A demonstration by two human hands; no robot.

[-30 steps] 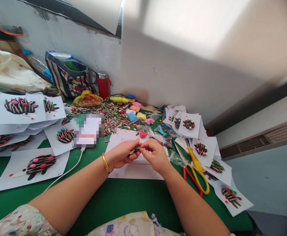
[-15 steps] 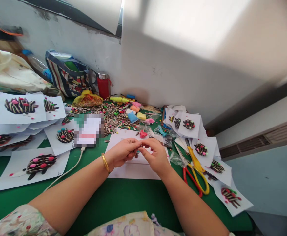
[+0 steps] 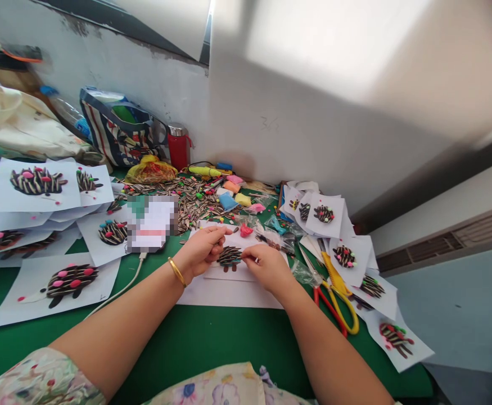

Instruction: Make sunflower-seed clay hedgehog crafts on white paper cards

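Seed hedgehog point(image 3: 229, 256) lies on white paper point(image 3: 233, 295) between a worker's hands, the left hand point(image 3: 206, 247) curled beside it, the right hand's point(image 3: 269, 270) thumb and forefinger drawn together at its other edge; whether either grasps anything cannot be told. Building up the spiny body appears in hand, and the next move likely calls for light, exact fingertip placement.
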